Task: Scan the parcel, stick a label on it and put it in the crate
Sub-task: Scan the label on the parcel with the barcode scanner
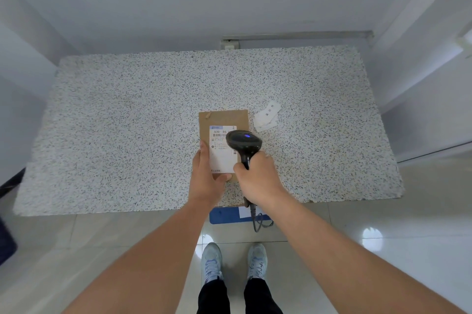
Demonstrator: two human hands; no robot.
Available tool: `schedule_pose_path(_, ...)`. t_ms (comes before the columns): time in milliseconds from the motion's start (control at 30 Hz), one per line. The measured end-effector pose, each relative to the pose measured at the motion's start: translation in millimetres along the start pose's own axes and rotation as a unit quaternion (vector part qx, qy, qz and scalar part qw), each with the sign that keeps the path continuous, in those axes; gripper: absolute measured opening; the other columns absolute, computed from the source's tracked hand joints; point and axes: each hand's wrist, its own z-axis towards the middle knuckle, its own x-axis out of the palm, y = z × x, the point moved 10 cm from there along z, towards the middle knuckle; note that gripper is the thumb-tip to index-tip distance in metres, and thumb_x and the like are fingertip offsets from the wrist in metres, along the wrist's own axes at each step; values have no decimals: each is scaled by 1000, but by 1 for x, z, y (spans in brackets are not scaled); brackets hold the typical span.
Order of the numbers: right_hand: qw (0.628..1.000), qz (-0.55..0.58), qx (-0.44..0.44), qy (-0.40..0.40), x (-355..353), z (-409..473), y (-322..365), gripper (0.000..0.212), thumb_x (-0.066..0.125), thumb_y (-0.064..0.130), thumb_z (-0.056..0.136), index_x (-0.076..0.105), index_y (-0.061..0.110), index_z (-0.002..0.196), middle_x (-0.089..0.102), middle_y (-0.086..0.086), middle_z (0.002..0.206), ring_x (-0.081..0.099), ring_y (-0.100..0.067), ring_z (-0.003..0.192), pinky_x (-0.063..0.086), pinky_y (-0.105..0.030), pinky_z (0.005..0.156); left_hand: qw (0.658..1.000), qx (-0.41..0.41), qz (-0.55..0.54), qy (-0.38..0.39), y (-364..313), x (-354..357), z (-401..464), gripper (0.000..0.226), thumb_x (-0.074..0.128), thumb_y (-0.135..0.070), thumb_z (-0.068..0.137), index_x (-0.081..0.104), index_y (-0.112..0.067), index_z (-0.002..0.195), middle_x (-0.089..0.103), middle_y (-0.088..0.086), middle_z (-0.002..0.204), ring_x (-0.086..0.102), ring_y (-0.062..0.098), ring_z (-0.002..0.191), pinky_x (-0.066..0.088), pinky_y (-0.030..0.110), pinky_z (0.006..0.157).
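A flat brown cardboard parcel (224,117) with a white printed shipping label (220,153) is held over the speckled table (127,122). My left hand (205,178) grips its near left edge, thumb on the label. My right hand (256,177) holds a black handheld barcode scanner (244,144) by the handle, with its head over the label's right side and a blue light lit on top. The scanner's cable hangs down below the table edge.
Small white paper labels (267,115) lie on the table just right of the parcel. A blue item (227,215) with a white sheet shows under the table's near edge. White walls enclose the table behind and at both sides. My shoes stand on the tiled floor.
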Motion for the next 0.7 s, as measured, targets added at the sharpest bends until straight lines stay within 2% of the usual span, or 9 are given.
schedule_pose_path(133,1000,1,-10,-20,0,5,-4,32,58,25,98,53,1,119,54,-21,117,66,-35,91,57,-41,70,1000,-5,2,-3,-1,-1,0,113,79,-8,86,-1,-23,164,33,2,156,47,20,134,42,27,106)
schedule_pose_path(233,999,-3,-5,-49,-6,14,-14,30,60,25,99,53,3,119,57,-20,113,67,-33,90,61,-45,73,1000,-18,5,1,0,-2,3,113,80,-11,86,0,-20,165,32,4,157,40,19,139,33,24,103)
schedule_pose_path(433,992,-40,35,-113,-32,35,-46,31,66,25,98,59,4,119,61,-16,113,65,-27,88,57,-37,70,999,-41,12,22,3,0,12,116,79,-9,85,-5,-22,164,29,9,155,40,26,140,39,44,117)
schedule_pose_path(533,987,-72,63,-128,-46,48,-65,26,72,27,94,67,7,109,69,-12,102,67,-24,80,49,-30,60,998,-56,3,37,3,3,18,116,79,-7,86,-6,-24,164,26,8,157,40,27,140,42,42,113)
schedule_pose_path(600,984,-84,86,-129,-53,56,-77,25,74,28,92,70,7,106,72,-12,98,67,-24,77,50,-30,59,997,-57,11,48,2,3,21,115,78,-8,87,-7,-23,164,24,8,159,38,27,141,42,40,113)
schedule_pose_path(700,980,-95,116,-127,-57,64,-94,29,76,29,92,70,6,108,74,-12,100,62,-22,75,47,-29,58,995,-63,45,66,5,5,25,117,79,-15,87,-9,-23,163,15,7,164,31,30,148,36,49,119)
